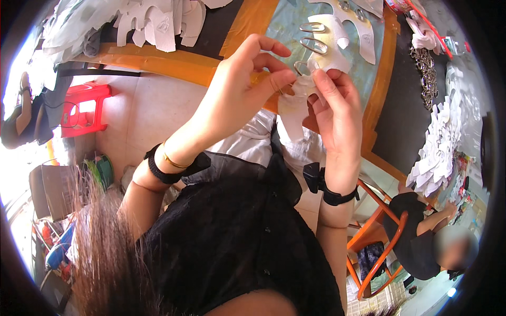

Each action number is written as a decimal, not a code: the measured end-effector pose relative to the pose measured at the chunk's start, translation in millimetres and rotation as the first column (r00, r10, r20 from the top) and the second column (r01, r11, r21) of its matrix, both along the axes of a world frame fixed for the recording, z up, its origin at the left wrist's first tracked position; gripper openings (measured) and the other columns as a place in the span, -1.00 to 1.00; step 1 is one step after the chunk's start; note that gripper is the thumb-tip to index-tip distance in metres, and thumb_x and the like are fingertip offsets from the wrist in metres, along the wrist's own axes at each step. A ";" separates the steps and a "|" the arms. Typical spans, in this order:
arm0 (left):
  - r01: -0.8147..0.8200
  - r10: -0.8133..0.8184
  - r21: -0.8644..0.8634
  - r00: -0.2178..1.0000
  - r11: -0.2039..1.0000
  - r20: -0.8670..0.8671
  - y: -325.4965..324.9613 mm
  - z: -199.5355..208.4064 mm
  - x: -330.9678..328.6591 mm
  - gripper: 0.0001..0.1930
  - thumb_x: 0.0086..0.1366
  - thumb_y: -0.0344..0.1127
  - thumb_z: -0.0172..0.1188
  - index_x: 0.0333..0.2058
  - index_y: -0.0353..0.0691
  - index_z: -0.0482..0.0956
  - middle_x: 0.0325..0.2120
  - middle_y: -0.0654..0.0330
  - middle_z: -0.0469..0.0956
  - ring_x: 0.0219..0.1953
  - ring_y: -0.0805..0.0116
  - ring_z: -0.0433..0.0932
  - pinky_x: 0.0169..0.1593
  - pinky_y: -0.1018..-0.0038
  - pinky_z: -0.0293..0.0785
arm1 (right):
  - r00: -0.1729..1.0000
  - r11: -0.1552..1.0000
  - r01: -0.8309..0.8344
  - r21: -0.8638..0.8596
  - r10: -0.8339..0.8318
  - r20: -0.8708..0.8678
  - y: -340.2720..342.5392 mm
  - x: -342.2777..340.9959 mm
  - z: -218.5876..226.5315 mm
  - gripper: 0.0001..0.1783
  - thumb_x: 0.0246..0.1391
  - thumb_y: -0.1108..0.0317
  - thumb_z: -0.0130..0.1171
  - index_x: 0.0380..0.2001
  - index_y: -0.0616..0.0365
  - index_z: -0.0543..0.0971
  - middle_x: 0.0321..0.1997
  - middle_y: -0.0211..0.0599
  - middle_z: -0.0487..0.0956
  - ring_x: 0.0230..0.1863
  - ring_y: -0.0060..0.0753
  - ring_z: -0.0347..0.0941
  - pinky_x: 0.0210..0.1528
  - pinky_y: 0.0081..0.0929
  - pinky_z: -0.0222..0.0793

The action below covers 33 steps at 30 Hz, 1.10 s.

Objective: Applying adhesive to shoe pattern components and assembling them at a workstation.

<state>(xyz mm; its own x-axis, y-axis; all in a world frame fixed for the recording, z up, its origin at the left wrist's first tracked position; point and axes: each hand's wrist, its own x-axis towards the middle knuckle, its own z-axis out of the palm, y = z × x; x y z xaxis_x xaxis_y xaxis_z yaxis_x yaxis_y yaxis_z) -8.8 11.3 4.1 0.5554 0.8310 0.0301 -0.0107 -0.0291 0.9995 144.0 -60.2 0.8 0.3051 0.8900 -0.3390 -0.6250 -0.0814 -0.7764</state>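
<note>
Above my lap, a limp white cut-out piece (293, 108) with irregular edges hangs from my right hand (340, 108), its thumb and fingers closed on the upper part. My left hand (247, 84) meets the piece's upper left edge in a pinch of thumb and a bent finger, the forefinger held apart. A silver oval ring (300, 67) shows at the top of the piece, partly hidden. Just beyond lies a white piece with yellowish stains (337, 39), with silver oval rings (314, 45) on it. Another white cut-out (365, 39) carries rings too.
A blue-green mat (284, 26) edged with brown tape covers the table. White cut pieces (158, 23) lie at the far left; more (440, 142) are heaped at right, near a pile of metal rings (424, 73). A red stool (87, 108) stands left. Another person (416, 231) sits at right.
</note>
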 end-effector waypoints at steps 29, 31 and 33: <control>-0.137 0.225 0.578 0.971 0.804 -0.082 2.1 1.3 8.3 -0.88 -0.09 -0.55 0.28 -0.49 -0.31 0.57 -0.45 0.15 0.58 -0.39 0.37 0.57 -0.31 0.57 0.47 | 0.987 0.995 -0.023 0.102 0.006 0.161 -1.2 -7.0 -7.3 -0.83 -0.05 0.51 0.21 -0.49 0.17 0.39 -0.44 -0.44 0.49 -0.41 -0.71 0.38 -0.32 -0.72 0.29; -0.148 0.245 0.620 0.967 0.770 -0.073 1.1 -1.5 9.2 -0.87 -0.11 -0.55 0.29 -0.50 -0.29 0.57 -0.44 0.16 0.57 -0.39 0.36 0.56 -0.31 0.56 0.47 | 0.974 0.988 -0.072 0.137 0.040 0.223 -2.1 -4.6 -11.4 -0.89 0.00 0.54 0.13 -0.45 0.14 0.39 -0.32 -0.32 0.54 -0.34 -0.59 0.43 -0.22 -0.61 0.34; -0.159 0.264 0.660 0.962 0.734 -0.062 2.0 -4.5 9.2 -0.86 -0.14 -0.55 0.30 -0.51 -0.27 0.58 -0.44 0.16 0.57 -0.39 0.35 0.56 -0.32 0.56 0.47 | 0.969 0.992 -0.041 0.120 0.011 0.247 -0.2 -6.8 -12.3 -0.87 -0.03 0.55 0.16 -0.49 0.16 0.39 -0.40 -0.38 0.51 -0.39 -0.65 0.41 -0.29 -0.68 0.32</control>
